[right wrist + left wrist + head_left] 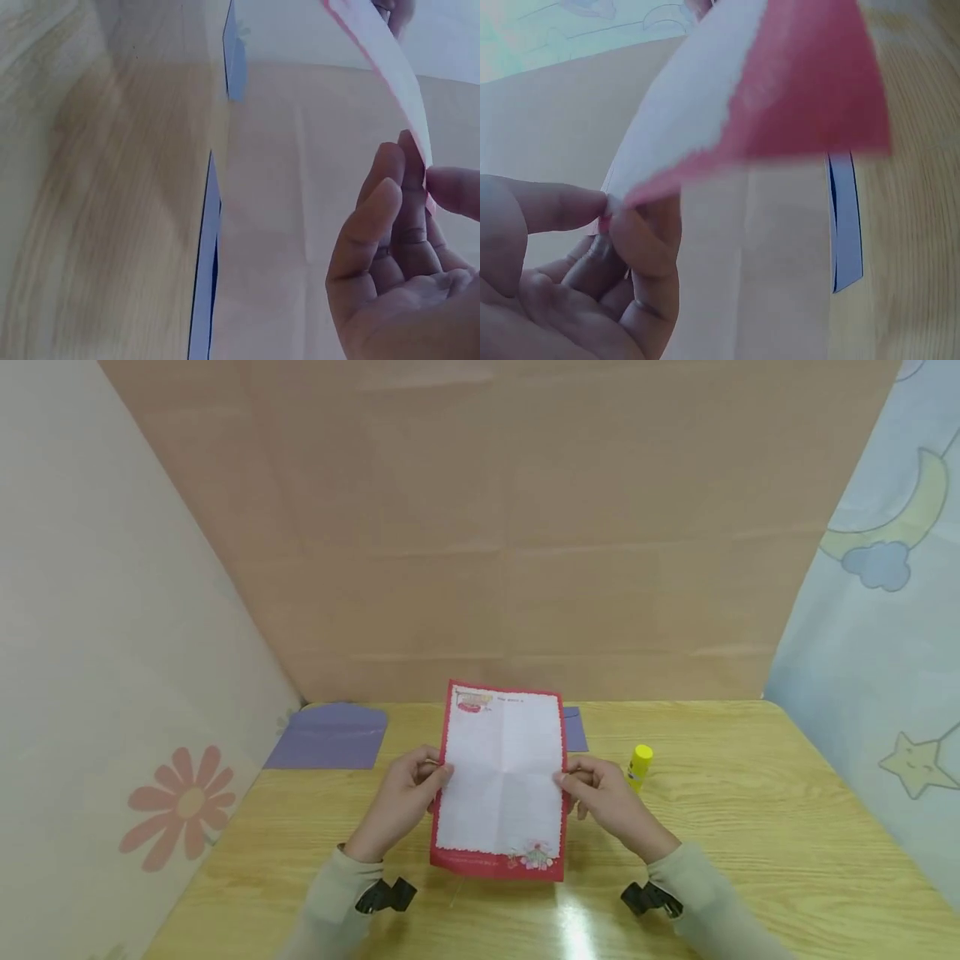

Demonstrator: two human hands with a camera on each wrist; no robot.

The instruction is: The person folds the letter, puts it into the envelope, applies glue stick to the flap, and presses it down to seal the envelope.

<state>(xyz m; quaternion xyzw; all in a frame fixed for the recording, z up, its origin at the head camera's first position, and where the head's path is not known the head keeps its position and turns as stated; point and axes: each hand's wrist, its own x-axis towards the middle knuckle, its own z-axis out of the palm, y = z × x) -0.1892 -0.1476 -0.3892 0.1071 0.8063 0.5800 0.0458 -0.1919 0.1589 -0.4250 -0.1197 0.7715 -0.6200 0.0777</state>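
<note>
A sheet of letter paper (501, 777) with a red border, a white middle and crossed fold creases is held up over the table in the head view. My left hand (408, 797) pinches its left edge between thumb and fingers. On the opposite edge my right hand (603, 793) pinches it the same way. Small printed pictures sit at its top left and bottom right corners. In the left wrist view the paper (697, 97) bends away from the thumb and fingertips. From the right wrist the paper (397, 75) shows nearly edge-on.
A purple envelope (330, 739) with its flap up lies at the table's back left. Another purple envelope (575, 729) is partly hidden behind the paper. A yellow glue stick (639, 766) stands beyond my right hand on the wooden table (750, 810). Brown paper (525, 527) covers the back wall.
</note>
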